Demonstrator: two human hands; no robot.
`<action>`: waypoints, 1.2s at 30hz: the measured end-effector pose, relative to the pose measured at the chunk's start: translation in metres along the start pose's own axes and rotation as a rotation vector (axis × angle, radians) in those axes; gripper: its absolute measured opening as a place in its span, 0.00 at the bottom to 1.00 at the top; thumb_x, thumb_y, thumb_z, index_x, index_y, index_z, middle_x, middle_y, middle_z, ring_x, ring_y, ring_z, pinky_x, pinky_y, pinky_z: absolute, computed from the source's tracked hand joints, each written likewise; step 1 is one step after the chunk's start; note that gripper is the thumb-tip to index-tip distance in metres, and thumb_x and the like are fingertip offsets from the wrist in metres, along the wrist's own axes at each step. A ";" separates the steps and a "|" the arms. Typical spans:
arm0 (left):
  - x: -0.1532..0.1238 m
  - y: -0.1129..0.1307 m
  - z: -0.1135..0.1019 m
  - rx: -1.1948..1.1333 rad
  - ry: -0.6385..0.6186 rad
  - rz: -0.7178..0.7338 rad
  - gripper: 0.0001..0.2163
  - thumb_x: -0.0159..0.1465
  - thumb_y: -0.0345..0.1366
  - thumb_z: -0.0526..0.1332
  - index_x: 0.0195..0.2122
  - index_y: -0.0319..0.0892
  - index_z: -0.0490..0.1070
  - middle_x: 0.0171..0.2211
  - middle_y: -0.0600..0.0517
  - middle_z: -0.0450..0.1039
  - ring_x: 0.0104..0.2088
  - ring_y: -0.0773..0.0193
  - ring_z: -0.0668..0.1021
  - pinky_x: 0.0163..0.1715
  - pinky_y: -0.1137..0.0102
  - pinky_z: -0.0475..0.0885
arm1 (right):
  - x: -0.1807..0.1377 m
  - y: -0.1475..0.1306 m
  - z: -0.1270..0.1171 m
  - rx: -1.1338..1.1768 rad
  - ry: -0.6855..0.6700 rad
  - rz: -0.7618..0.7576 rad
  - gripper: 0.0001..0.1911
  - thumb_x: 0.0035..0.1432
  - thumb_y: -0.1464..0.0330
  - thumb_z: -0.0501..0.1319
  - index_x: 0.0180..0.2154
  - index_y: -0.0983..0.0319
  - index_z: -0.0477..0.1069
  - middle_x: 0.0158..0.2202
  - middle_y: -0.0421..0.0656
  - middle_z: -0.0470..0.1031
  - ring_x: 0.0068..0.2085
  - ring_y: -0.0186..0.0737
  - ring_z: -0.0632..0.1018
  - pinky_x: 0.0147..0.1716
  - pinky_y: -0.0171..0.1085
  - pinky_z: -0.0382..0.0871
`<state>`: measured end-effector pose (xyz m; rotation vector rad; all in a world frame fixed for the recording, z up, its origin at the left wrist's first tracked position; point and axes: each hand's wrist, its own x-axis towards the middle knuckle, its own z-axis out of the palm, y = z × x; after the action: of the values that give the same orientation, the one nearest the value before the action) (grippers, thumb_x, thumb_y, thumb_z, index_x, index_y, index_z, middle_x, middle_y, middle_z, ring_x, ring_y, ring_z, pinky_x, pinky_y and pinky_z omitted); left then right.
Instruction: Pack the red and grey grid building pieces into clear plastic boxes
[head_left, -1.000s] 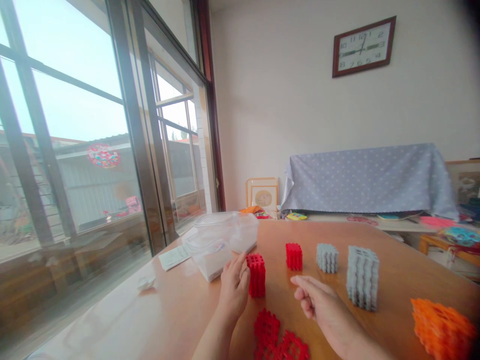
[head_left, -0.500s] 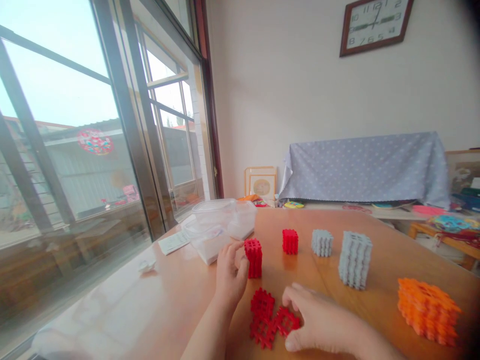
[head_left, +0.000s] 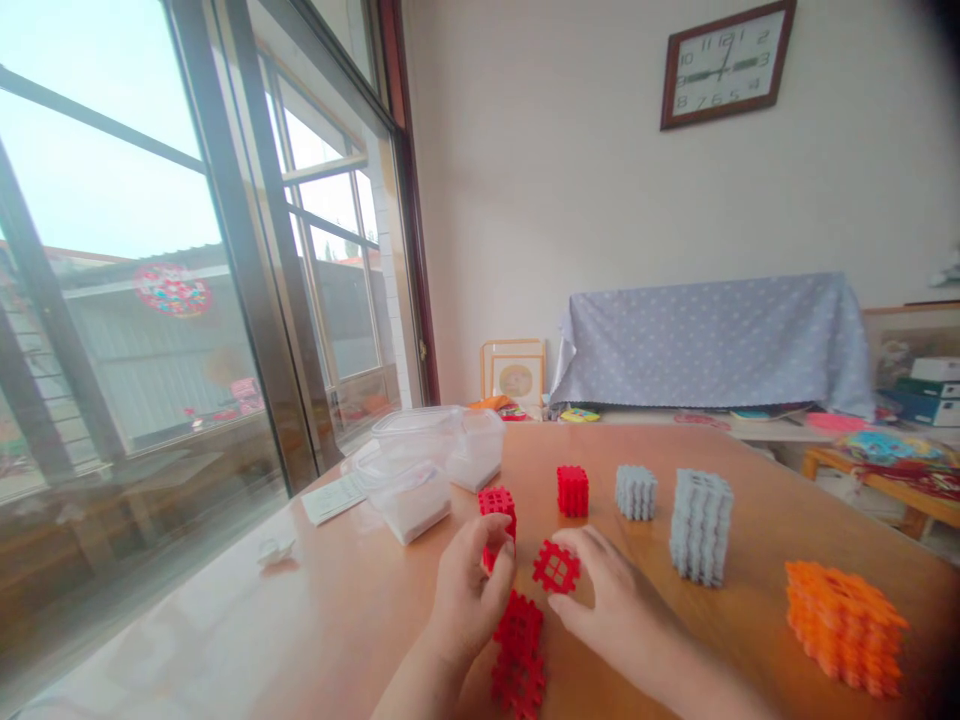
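My left hand (head_left: 469, 590) is closed around the lower part of an upright stack of red waffle blocks (head_left: 498, 508) on the wooden table (head_left: 360, 610). Just to its right, my right hand (head_left: 611, 600) pinches a single flat red waffle piece (head_left: 556, 567) and holds it up, facing me, close beside the stack. Two more flat red pieces (head_left: 517, 652) lie on the table below and between my hands.
A small red cube (head_left: 572, 490), a small grey cube (head_left: 636, 492) and a taller grey stack (head_left: 700, 526) stand in a row behind my hands. An orange stack (head_left: 844, 625) sits at the right. Clear plastic tubs (head_left: 424, 468) and a paper slip (head_left: 333, 498) lie at the left near the window.
My right hand went down to the loose red pieces, took one and lifted it up beside the red stack. My left hand has closed more tightly on the stack.
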<state>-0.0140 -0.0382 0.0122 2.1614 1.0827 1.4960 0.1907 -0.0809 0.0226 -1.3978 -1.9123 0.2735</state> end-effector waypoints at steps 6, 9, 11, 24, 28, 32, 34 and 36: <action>-0.004 0.013 0.014 -0.298 -0.248 -0.103 0.07 0.66 0.33 0.59 0.44 0.42 0.73 0.33 0.52 0.76 0.34 0.65 0.74 0.37 0.72 0.68 | 0.002 0.003 0.009 0.102 0.080 -0.053 0.20 0.54 0.71 0.60 0.50 0.55 0.66 0.48 0.43 0.72 0.49 0.44 0.74 0.49 0.41 0.68; -0.003 0.008 0.019 -0.511 -0.227 -0.208 0.08 0.67 0.37 0.60 0.45 0.41 0.71 0.33 0.52 0.74 0.32 0.67 0.72 0.34 0.73 0.67 | 0.002 0.006 0.013 0.183 0.103 0.011 0.23 0.54 0.68 0.62 0.52 0.55 0.66 0.50 0.44 0.72 0.48 0.45 0.75 0.45 0.41 0.69; -0.002 0.003 0.021 -0.612 -0.176 -0.262 0.10 0.67 0.39 0.62 0.46 0.41 0.70 0.33 0.52 0.73 0.32 0.67 0.72 0.34 0.73 0.67 | 0.003 0.008 0.014 0.305 0.112 0.107 0.24 0.55 0.64 0.62 0.54 0.55 0.66 0.50 0.45 0.73 0.46 0.44 0.76 0.44 0.41 0.70; -0.004 -0.001 0.018 -0.549 -0.314 -0.228 0.24 0.64 0.36 0.64 0.61 0.45 0.63 0.34 0.53 0.71 0.35 0.66 0.72 0.40 0.68 0.69 | 0.009 0.016 0.008 0.966 -0.001 0.472 0.19 0.59 0.56 0.62 0.46 0.61 0.75 0.25 0.37 0.68 0.27 0.31 0.65 0.26 0.32 0.56; -0.003 0.006 0.016 -0.520 -0.323 -0.212 0.21 0.63 0.36 0.65 0.57 0.43 0.67 0.36 0.51 0.74 0.37 0.64 0.74 0.41 0.67 0.69 | 0.010 0.019 0.010 1.015 0.016 0.500 0.20 0.57 0.56 0.64 0.47 0.62 0.75 0.25 0.37 0.69 0.26 0.31 0.64 0.26 0.33 0.56; 0.001 0.007 0.008 -0.488 -0.186 -0.244 0.23 0.61 0.41 0.67 0.57 0.44 0.68 0.36 0.51 0.74 0.34 0.64 0.74 0.38 0.69 0.70 | 0.010 0.020 0.009 1.040 0.058 0.519 0.22 0.58 0.54 0.64 0.48 0.60 0.75 0.32 0.40 0.73 0.29 0.33 0.68 0.28 0.33 0.59; 0.006 0.002 0.001 -0.424 -0.022 -0.263 0.25 0.60 0.45 0.68 0.57 0.45 0.69 0.37 0.50 0.75 0.35 0.63 0.75 0.37 0.69 0.70 | 0.010 0.020 0.008 1.025 0.072 0.517 0.21 0.59 0.52 0.63 0.47 0.60 0.76 0.34 0.41 0.74 0.30 0.33 0.69 0.29 0.33 0.59; 0.012 -0.007 -0.006 -0.326 0.150 -0.271 0.26 0.58 0.47 0.69 0.56 0.46 0.71 0.41 0.49 0.76 0.40 0.60 0.76 0.41 0.67 0.70 | 0.010 0.022 0.008 0.997 0.085 0.519 0.21 0.59 0.51 0.62 0.44 0.60 0.76 0.33 0.41 0.74 0.29 0.33 0.68 0.28 0.33 0.59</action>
<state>-0.0200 -0.0260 0.0187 1.6375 1.0446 1.5967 0.2002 -0.0616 0.0092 -1.1097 -1.0098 1.1978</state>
